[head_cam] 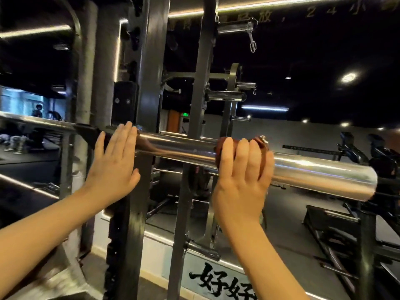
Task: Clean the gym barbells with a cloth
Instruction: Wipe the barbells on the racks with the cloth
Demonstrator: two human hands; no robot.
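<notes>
Two bare hands were up on the barbell, whose thick chrome sleeve ran across the view from the rack upright on the left to its free end low on the right. The left hand lay flat and wide, its fingers straight, close together and pointing upward, the thumb spread off to the left. The fingertips rested against the inner end of the sleeve, right where it met the dark bracket of the rack. That hand held nothing. Its forearm came up from the lower left corner.

The right hand sat farther out along the sleeve, between the upright and the free end. Its fingers were curled over the top of the bar, knuckles toward the camera, gripping a reddish-brown cloth against the metal. The cloth showed as a fold at the index finger's side and a bunched piece past the little finger; the rest was hidden beneath the palm. The thumb could not be seen. The right forearm rose steeply from the bottom edge, wrist nearly straight.

Left of the upright, the thinner shaft of the bar stretched toward the frame's edge. Behind, higher on a second post, another chrome sleeve stuck out to the right, well apart from both hands. Black brush-style characters were painted on the pale base below.
</notes>
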